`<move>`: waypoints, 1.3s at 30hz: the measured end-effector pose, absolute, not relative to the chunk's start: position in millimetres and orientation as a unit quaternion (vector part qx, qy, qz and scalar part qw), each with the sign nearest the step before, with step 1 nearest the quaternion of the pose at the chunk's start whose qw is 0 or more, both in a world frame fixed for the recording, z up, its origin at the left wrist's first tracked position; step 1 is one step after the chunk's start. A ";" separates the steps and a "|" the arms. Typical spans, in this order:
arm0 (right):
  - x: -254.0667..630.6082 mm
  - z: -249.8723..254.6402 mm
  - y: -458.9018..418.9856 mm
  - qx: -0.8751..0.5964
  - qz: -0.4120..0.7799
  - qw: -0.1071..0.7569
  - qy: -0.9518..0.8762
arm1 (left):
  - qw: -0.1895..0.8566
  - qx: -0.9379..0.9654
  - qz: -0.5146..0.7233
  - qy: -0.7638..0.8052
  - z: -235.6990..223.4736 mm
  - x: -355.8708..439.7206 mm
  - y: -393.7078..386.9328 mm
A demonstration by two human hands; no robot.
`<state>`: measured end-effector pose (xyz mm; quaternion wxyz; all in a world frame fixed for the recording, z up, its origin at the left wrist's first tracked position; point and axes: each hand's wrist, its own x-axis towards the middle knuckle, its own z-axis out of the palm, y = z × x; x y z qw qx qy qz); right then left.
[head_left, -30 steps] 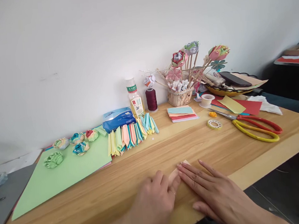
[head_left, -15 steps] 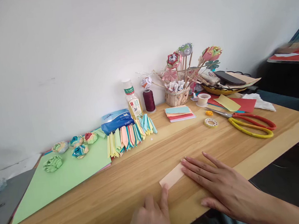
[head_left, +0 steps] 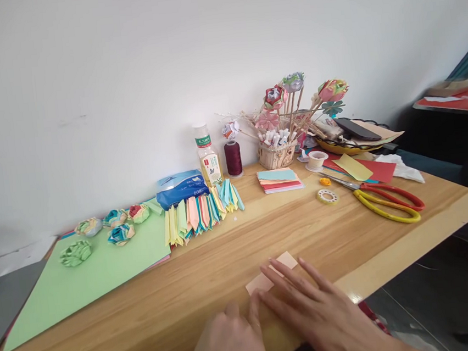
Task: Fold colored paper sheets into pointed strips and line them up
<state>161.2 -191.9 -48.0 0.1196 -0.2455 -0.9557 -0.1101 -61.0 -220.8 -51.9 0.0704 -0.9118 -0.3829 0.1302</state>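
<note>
A pale pink folded paper strip [head_left: 260, 283] lies flat on the wooden table in front of me. My left hand [head_left: 229, 339] is closed, its fingers curled under, and one extended digit presses the strip's near left end. Across the middle of the strip lies my right hand [head_left: 313, 306], flat with its fingers spread; the fingertips touch the paper and cover part of it. The strip's far right end shows beyond the fingers. The right thumb is mostly out of frame at the bottom.
Folded paper pieces [head_left: 198, 215] stand in a row by a blue tissue pack [head_left: 181, 189]. Paper flowers [head_left: 76, 252] rest on green paper [head_left: 123, 274] at left. Right are scissors [head_left: 385, 202], a tape roll [head_left: 327, 196], a paper stack [head_left: 279, 180] and a flower basket [head_left: 277, 155].
My right hand has slid left along the strip, from its far right end to the middle, near my left hand. The left hand keeps its place at the near end.
</note>
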 end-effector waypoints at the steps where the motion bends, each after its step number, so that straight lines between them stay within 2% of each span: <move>1: 156.6 -47.9 -192.9 -0.247 -0.097 0.122 -0.957 | 0.068 -0.912 0.132 -0.383 -52.1 -61.5 -220.9; 6: 160.5 -48.8 -187.0 -0.286 -0.051 0.114 -0.950 | 0.054 -0.908 0.144 -0.389 -50.0 -64.6 -222.3; 12: 196.1 -43.6 -170.8 -0.311 -0.081 0.073 -0.944 | 0.029 -0.907 0.160 -0.389 -41.1 -65.7 -218.7; 19: 216.2 -41.0 -161.3 -0.352 -0.044 0.096 -0.930 | 0.018 -0.902 0.167 -0.398 -30.5 -80.6 -217.8; 25: 182.5 -40.3 -156.7 -0.406 0.082 0.156 -0.896 | 0.023 -0.899 0.188 -0.396 -31.1 -81.2 -217.7; 33: 162.3 -43.0 -146.5 -0.409 0.202 0.209 -0.865 | 0.013 -0.882 0.213 -0.419 -26.8 -70.3 -212.2; 39: 163.5 -40.7 -141.8 -0.427 0.203 0.207 -0.857 | 0.014 -0.878 0.204 -0.433 -28.8 -67.5 -208.5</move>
